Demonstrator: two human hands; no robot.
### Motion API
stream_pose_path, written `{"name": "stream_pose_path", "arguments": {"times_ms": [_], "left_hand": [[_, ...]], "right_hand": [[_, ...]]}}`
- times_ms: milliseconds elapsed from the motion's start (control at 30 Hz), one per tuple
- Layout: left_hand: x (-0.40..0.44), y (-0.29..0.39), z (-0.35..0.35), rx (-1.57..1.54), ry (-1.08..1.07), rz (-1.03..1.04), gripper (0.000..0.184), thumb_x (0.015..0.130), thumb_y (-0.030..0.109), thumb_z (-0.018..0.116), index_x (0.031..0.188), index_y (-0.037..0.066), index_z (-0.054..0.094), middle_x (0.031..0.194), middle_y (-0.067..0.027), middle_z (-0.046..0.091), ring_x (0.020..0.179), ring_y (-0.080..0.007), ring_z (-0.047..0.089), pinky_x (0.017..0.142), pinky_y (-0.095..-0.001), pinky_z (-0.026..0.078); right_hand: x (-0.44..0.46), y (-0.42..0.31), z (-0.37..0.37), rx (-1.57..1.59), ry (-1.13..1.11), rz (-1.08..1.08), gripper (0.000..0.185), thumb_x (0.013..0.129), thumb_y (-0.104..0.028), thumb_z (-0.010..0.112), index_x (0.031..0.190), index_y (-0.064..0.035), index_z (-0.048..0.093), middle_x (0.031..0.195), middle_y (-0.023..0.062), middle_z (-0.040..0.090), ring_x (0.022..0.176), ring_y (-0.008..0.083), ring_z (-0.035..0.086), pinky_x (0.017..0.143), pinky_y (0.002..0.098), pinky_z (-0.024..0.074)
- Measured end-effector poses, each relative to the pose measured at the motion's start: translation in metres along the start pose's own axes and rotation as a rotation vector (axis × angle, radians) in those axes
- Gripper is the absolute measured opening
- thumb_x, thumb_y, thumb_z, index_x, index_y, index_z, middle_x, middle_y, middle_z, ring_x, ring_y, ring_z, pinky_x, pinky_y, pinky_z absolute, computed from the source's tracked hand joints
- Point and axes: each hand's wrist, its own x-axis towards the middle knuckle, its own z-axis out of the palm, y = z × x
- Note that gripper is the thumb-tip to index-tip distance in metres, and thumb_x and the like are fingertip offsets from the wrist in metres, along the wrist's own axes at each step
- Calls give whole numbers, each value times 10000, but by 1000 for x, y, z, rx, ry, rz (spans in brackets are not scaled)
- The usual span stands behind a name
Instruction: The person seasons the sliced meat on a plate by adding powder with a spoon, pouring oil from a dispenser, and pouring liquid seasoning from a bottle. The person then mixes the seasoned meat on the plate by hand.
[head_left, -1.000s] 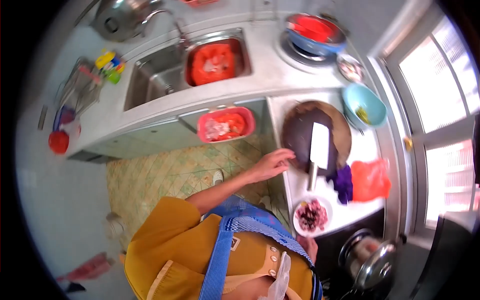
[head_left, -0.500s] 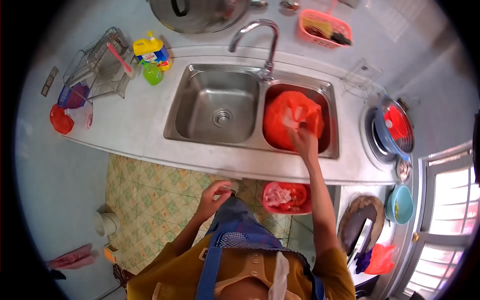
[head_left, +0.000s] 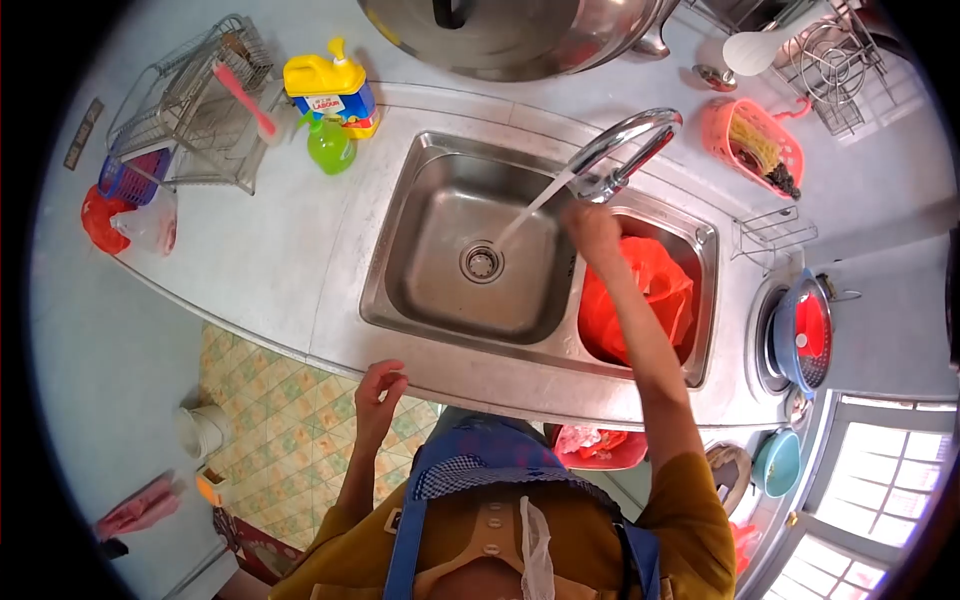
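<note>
And we're at the tap (head_left: 640,130): our right grip (head_left: 592,232) is right up at its base, the hand turned so that we can't tell whether its fingers are closed on anything. Water (head_left: 535,211) is running! It slants down to the left of that grip, into the left basin (head_left: 430,300), landing by the drain (head_left: 482,262). Just to the near right of the grip, partly under our right forearm (head_left: 648,345), a red bag (head_left: 662,275) fills much of the right basin (head_left: 706,300). Our left grip (head_left: 381,385) hangs by the front edge of the bench (head_left: 275,230), fingers loosely curled, thumb a little apart, nothing in it. Beyond and left of that one, well apart, we've got a green bottle (head_left: 331,147) right beside a yellow jug (head_left: 335,90); beyond and right of our right grip, past the tap, there's a pink basket (head_left: 725,130) with things in it.
</note>
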Motion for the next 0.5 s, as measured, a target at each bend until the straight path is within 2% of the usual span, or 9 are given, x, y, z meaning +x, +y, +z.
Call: {"name": "stream_pose_path", "arguments": {"times_ms": [67,133,167,300,333,367,400,467,500], "left_hand": [[12,12,6,16,-31,24,245,801,-24,575,1037,40,563,950,-24,565,800,-106,567,711,-223,450],[22,17,10,-7,-69,0,234,803,-22,570,1030,32,564,956,-33,563,807,-115,573,721,-226,449],[26,19,11,-5,-74,3,234,803,-22,570,1030,32,564,956,-33,563,807,-115,573,721,-226,449],[37,21,12,12,-96,44,228,804,-24,564,1026,28,565,966,-42,558,820,-127,580,736,-231,449],[38,21,12,-3,-98,47,229,804,-27,562,1027,26,564,967,-45,556,826,-131,580,739,-231,449],[39,20,12,-3,-115,46,229,804,-27,562,1027,26,564,967,-45,556,826,-131,580,739,-231,449],[41,18,13,-5,-116,51,229,805,-30,559,1028,22,562,966,-47,557,830,-131,577,739,-231,448],[47,18,12,-6,-164,55,229,806,-34,555,1029,18,561,966,-49,557,833,-130,573,739,-230,448],[50,17,13,-8,-176,56,230,807,-36,552,1031,15,559,969,-49,555,837,-129,569,742,-231,447]], "right_hand": [[20,-40,2,1525,23,364,178,843,-221,567,861,-58,637,802,31,624,643,165,619,495,299,481],[50,-45,24,2034,-139,372,220,840,-230,587,956,-44,600,808,11,588,608,105,546,538,268,444],[54,-47,34,2035,-131,372,220,840,-230,587,956,-44,600,808,11,588,608,105,546,538,268,444],[53,-52,52,1840,-60,-43,239,805,-264,608,958,-81,599,778,-4,567,668,98,526,572,274,427],[52,-52,31,1344,-195,119,236,800,-275,598,958,-101,604,811,3,578,739,118,539,630,307,436],[51,-52,10,842,-387,191,234,794,-287,589,957,-121,609,844,10,590,811,138,551,689,341,445],[44,-44,2,839,-377,210,234,794,-287,589,957,-121,609,844,10,590,811,138,551,689,341,445],[15,-16,-9,-220,-284,133,601,671,-415,689,1153,-95,525,1137,119,546,1016,250,539,857,455,382],[8,3,20,-368,-118,303,463,718,-360,658,1091,-94,589,1040,105,606,971,268,562,797,552,375]]}}
